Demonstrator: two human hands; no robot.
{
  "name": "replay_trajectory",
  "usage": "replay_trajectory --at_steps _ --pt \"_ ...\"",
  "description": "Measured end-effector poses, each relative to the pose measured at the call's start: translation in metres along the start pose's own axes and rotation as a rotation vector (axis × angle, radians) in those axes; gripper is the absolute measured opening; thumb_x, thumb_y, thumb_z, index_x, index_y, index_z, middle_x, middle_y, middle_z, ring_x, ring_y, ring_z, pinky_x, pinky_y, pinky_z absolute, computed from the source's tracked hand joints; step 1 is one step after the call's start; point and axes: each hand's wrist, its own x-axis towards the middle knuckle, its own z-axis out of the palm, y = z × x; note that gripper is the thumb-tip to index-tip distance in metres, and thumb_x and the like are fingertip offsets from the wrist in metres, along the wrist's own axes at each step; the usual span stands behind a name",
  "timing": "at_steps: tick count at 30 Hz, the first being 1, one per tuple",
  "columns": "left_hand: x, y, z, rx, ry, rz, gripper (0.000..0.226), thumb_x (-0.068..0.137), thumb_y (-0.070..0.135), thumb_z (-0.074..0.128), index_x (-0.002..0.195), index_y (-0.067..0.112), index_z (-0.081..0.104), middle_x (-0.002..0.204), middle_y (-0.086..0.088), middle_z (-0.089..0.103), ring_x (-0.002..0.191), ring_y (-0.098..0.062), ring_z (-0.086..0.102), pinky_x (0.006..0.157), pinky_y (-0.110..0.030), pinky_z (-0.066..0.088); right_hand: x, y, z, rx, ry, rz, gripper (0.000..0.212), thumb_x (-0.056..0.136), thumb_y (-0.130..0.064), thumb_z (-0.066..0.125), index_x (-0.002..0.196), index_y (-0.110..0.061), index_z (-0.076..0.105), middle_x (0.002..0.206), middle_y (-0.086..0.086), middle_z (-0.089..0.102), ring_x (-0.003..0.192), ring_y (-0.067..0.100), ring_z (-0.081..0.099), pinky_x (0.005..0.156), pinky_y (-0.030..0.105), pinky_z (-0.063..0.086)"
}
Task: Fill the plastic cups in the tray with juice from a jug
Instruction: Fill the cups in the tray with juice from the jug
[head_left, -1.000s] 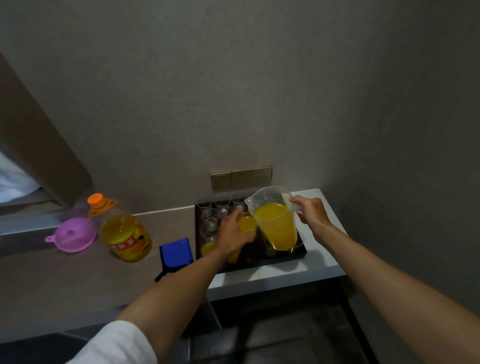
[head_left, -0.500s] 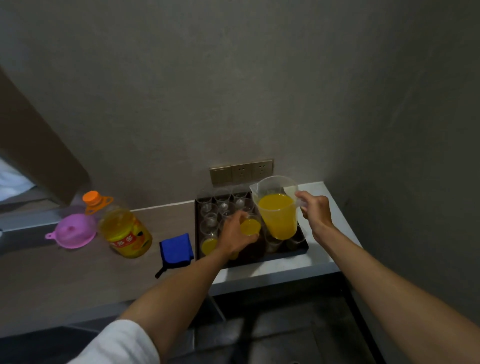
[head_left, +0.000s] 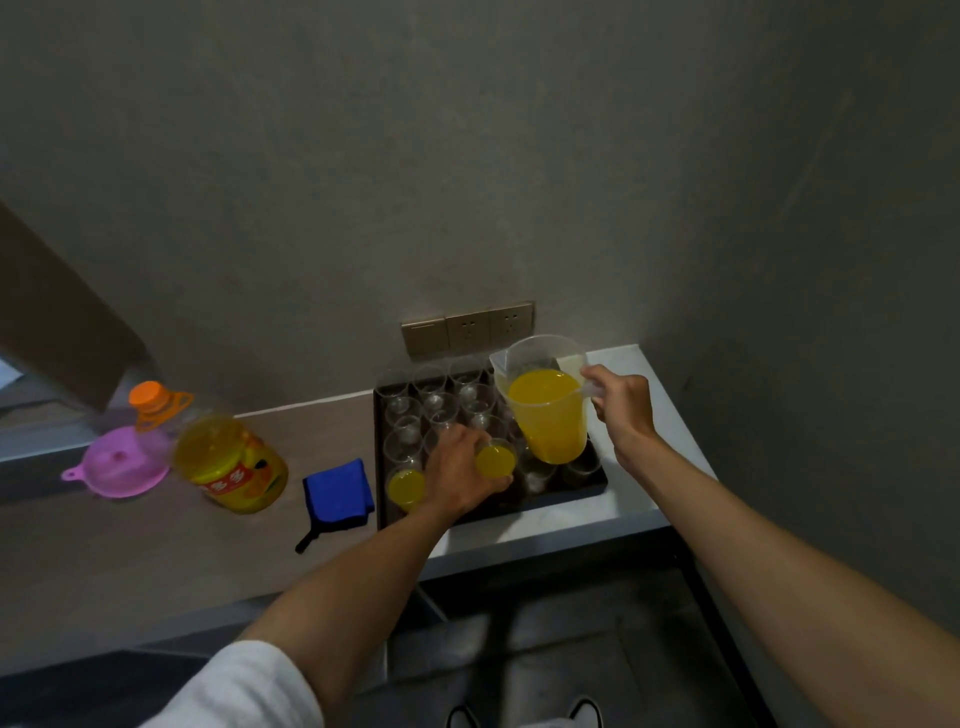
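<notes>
a small clear plastic cup filled with orange juice (head_left: 496, 461) is gripped by the left hand (head_left: 460, 475) over the near part of the dark rectangular tray (head_left: 589, 486) on the desk (head_left: 631, 512). a second filled cup (head_left: 406, 487) is seen at the tray's near left corner. the clear plastic jug of orange juice (head_left: 546, 410) is held upright by its handle in the right hand (head_left: 623, 402), above the tray's right side. empty clear cups (head_left: 441, 402) are ranged behind. a folded blue cloth (head_left: 337, 491) is noted left of the tray.
</notes>
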Motion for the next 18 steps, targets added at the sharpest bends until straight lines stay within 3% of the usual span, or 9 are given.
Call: replay_trajectory --at_steps 9,12,18 --pt "0.003 -0.004 0.015 0.049 -0.001 0.011 0.073 0.066 0.053 0.087 0.128 0.025 0.06 0.124 0.002 0.05 0.119 -0.019 0.047 0.091 -0.033 0.047 0.01 0.001 0.002 -0.003 0.004 -0.001 0.032 0.091 -0.028 0.069 0.07 -0.004 0.069 0.054 -0.001 0.053 0.058 0.016 0.048 0.06 0.033 0.039" --pt "0.003 -0.005 0.021 0.06 -0.015 -0.002 0.073 0.067 0.055 0.085 0.129 0.028 0.059 0.123 0.002 0.048 0.118 -0.021 0.047 0.09 -0.04 0.052 0.012 0.001 0.002 -0.008 -0.005 -0.003 0.033 0.091 -0.028 0.069 0.065 -0.007 0.067 0.048 -0.005 0.052 0.056 0.015 0.047 0.06 0.033 0.038" --pt "0.007 -0.01 0.03 0.132 -0.018 -0.022 0.076 0.067 0.061 0.083 0.131 0.029 0.057 0.124 0.0 0.051 0.119 -0.022 0.046 0.088 -0.039 0.051 0.015 0.003 0.002 -0.012 -0.011 -0.01 0.035 0.09 -0.029 0.069 0.063 -0.008 0.064 0.048 -0.005 0.05 0.056 0.016 0.046 0.06 0.034 0.037"
